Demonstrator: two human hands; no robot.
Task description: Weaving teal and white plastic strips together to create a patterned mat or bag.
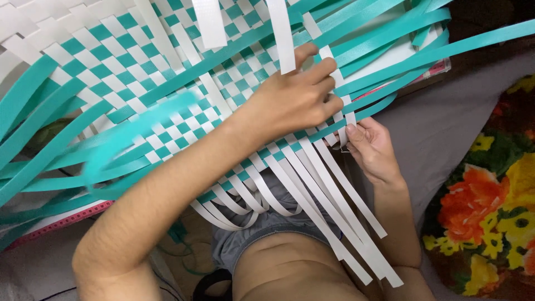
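A large woven mat [167, 83] of teal and white plastic strips lies across my lap in a checker pattern. My left hand [295, 97] reaches across it and presses its fingers on a white strip [338, 83] at the weave's right edge. Just below, my right hand [370, 147] pinches the same white strip where it passes under a teal strip [379, 92]. Loose white strip ends [334, 206] hang down over my legs. Long teal strips [50, 139] fan out to the left and upper right.
A cushion with a bright flower print [490, 189] lies at the right on a grey sheet [440, 122]. A pink-edged flat object [61, 220] shows under the mat at lower left. Grey shorts [262, 228] are visible below the weave.
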